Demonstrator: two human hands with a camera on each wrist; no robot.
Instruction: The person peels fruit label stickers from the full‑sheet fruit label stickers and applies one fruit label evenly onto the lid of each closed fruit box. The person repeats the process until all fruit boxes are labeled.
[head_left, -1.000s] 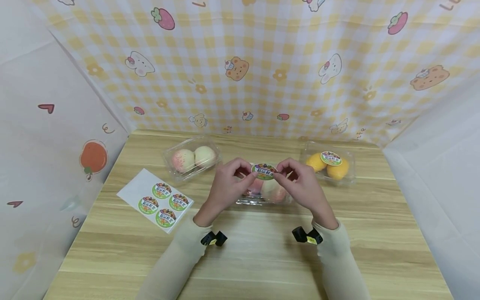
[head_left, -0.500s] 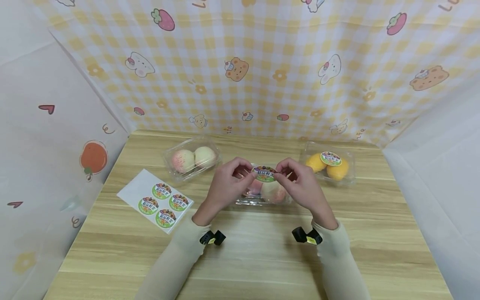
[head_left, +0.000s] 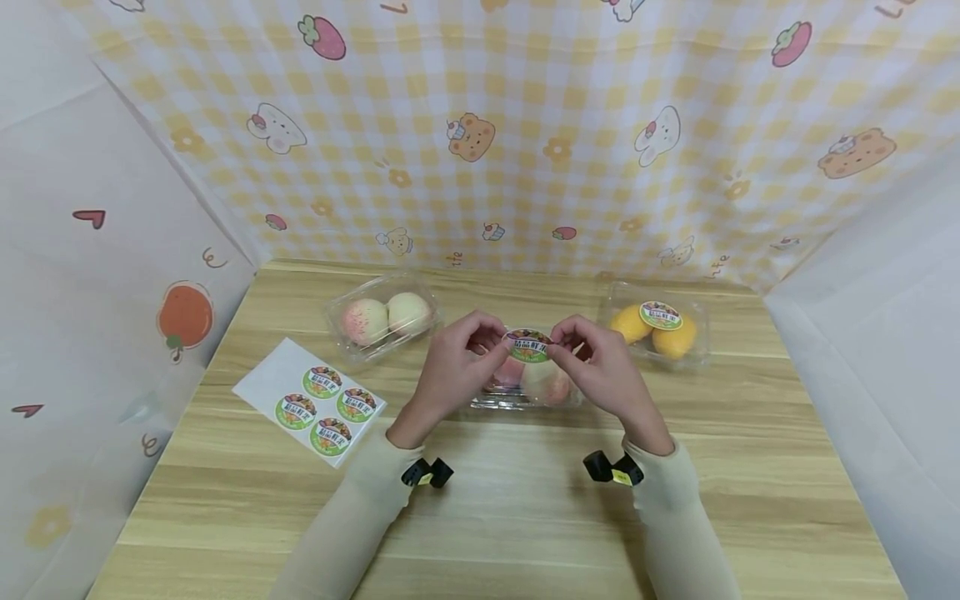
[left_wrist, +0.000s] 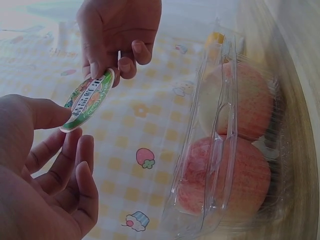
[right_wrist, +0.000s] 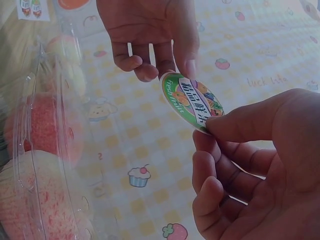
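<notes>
White and green, a round sticker [head_left: 528,347] hangs in the air above the middle clear box [head_left: 497,401], apart from its lid. The left hand [head_left: 459,364] pinches its left edge between thumb and fingertips, and the right hand [head_left: 602,367] grips the opposite edge in the same way, so both are grasping it.

Little differs from 1 second ago: the sticker has tipped slightly, showing a bit more of its face to the head camera, while both hands keep their pinch. The boxes and the backing sheet [head_left: 272,380] lie where they did on the wooden table [head_left: 517,517].

Dark characters on the sticker's white band read 精品鲜果, the last partly under the right thumb in the right wrist view; white letters on the green rim there spell "Fresh fruit". Colourful fruit is printed around the band. 4 matching stickers [head_left: 322,382] remain on the sheet, with the same band of characters. Another matching label [head_left: 661,316] sits on the right-hand box [head_left: 701,354], over 2 yellow fruits [head_left: 673,340]. The middle box and the left-hand box [head_left: 352,353] each contain 2 peaches [head_left: 409,314]. Checked cloth [head_left: 525,183] behind carries lettering: "luck", then a word too faint to read.
</notes>
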